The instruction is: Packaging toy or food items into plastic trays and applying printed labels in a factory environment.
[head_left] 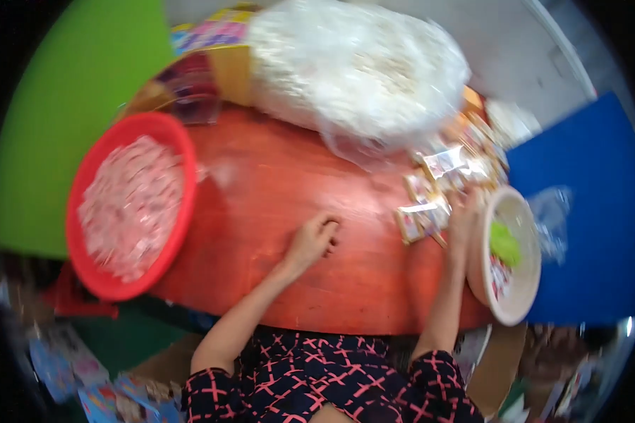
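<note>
Over the middle of the red-brown table, my left hand is loosely closed, fingers curled inward, and nothing shows in it. Further right, my right hand reaches in among small shiny packets with clear wrapping and gold-brown edges. Its fingers are blurred against the packets, so I cannot see whether they grip one. Right beside that wrist is a cream plastic basin, tilted in view, with a bright green item and small red-and-white pieces inside.
A red basin full of small pinkish-white wrapped pieces stands at the left. A large clear bag of white pieces fills the back. Behind the red basin is a dark clear container. A crumpled clear bag lies on a blue surface.
</note>
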`<act>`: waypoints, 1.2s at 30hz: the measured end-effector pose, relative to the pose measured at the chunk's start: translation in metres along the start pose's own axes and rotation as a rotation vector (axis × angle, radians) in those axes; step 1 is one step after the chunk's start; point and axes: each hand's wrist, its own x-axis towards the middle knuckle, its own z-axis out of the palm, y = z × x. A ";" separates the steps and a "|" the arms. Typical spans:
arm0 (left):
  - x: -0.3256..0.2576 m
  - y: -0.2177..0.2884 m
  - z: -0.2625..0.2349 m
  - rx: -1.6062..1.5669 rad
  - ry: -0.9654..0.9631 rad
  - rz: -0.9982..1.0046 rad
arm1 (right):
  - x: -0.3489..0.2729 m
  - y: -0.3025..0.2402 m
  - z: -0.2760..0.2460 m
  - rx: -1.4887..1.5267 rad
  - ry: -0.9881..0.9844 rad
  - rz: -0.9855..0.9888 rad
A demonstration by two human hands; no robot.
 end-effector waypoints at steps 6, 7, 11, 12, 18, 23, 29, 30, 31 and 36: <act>0.015 -0.010 0.005 0.560 -0.161 0.555 | -0.118 0.053 0.007 -0.141 0.128 -0.374; 0.019 -0.009 0.007 0.641 -0.225 0.624 | -0.130 0.065 0.002 -0.092 0.065 -0.296; 0.012 -0.002 -0.005 0.651 -0.332 0.545 | -0.137 0.063 0.003 0.020 0.064 0.018; 0.012 -0.002 -0.007 0.631 -0.339 0.539 | -0.134 0.060 0.004 -0.010 0.084 -0.026; 0.006 -0.012 0.005 0.434 -0.232 0.370 | -0.134 0.075 -0.002 -0.036 0.477 -0.141; 0.001 -0.004 0.017 0.424 -0.214 0.330 | -0.183 0.069 -0.009 -0.047 0.693 -0.095; 0.016 -0.018 -0.001 0.507 -0.209 0.324 | -0.336 0.135 -0.072 -0.555 0.620 -0.004; 0.014 -0.015 0.002 0.570 -0.182 0.367 | -0.377 0.154 -0.079 -0.588 0.639 0.139; 0.013 -0.008 0.000 0.639 -0.143 0.416 | -0.423 0.172 -0.085 -0.599 0.653 0.237; 0.027 -0.007 -0.004 0.761 -0.160 0.543 | -0.744 0.261 -0.033 -0.487 1.226 1.640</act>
